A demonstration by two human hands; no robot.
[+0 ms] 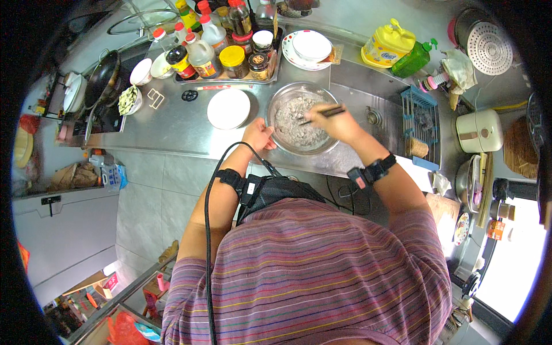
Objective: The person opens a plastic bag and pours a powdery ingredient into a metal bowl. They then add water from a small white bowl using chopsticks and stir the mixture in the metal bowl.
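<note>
My right hand (333, 122) is closed around dark chopsticks (329, 112), their lower ends in a pale, lumpy, floury mixture (294, 127). The mixture lies in a round metal bowl (311, 151) at the counter's front edge, where the counter meets the sink. At the bowl's left rim is my left hand (259, 135), its fingers curled against the side and gripping it. Just left of the bowl sits a white plate (229, 108). Both wrists wear black straps.
Bottles and jars crowd a tray (275, 75) behind the plate. Stacked plates (311, 46) stand at the back. The sink (359, 106) lies right of the bowl, with a blue rack (422, 115) beyond. At far left are a wok (103, 80) and a bowl of cut pieces (130, 100).
</note>
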